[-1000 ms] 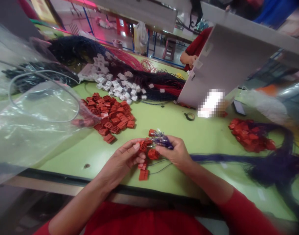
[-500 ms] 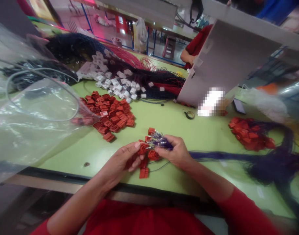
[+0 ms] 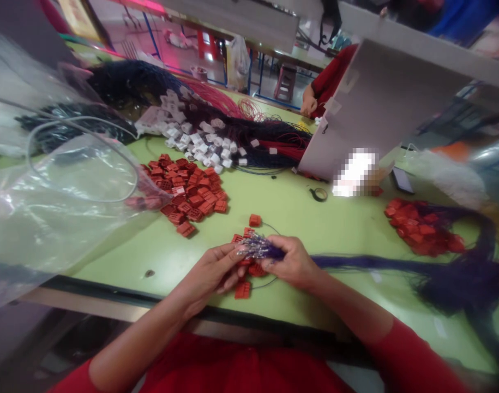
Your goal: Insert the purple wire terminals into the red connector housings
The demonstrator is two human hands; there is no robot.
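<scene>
Wires [image 3: 278, 252] in a purple bunch sit at the centre of the clock, gripped in the right hand [image 3: 290, 263], its thumb and fingers closed around them. Their shiny metal ends [image 3: 255, 245] fan out toward nine o'clock, and the rest of the bunch runs out at three o'clock to a purple tangle [image 3: 457, 284] on the green table [image 3: 339, 226].

Left hand [image 3: 216, 267] comes in from eight o'clock, palm loosely curled, thumb and fingers drawn nearly together at the metal ends. Whether it also pinches a red block or a single wire cannot be told, since the fingertips and wire ends overlap.

Red blocks lie close about the hands: one [image 3: 254, 220] at twelve o'clock with a thin wire curving from it, one [image 3: 241, 290] near seven, another [image 3: 256, 269] just below the bunch. A bigger red heap [image 3: 187, 191] rests at ten o'clock, white plugs [image 3: 200, 144] at eleven, a roll of tape [image 3: 319, 194] between one and two, and more red blocks [image 3: 423, 229] at three.

Judging by the fingers, the step in hand is picking at or sorting the wire ends. The next move seems to call for a firm right grip on the bunch and a fine left pinch, so that neighbouring ends do not snag.
</scene>
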